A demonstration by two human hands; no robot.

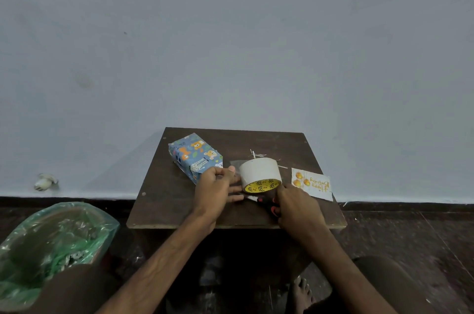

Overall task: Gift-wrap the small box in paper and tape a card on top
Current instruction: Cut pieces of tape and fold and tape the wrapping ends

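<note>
Both forearms bare, rising from the lower edge and converging at centre frame. Left hand (218, 191): palm down, fingers stretched rightward, thumb raised on top; any pinch unclear. Right hand (298, 207): back to camera, fingers curled round the red handles of scissors (265, 201). Hands close, not touching.

On the bench (282, 144), left to right: wrapped box (195, 154), tape roll (259, 171), card (311, 184); plastic bag (51, 241) on floor, left of bench.
</note>
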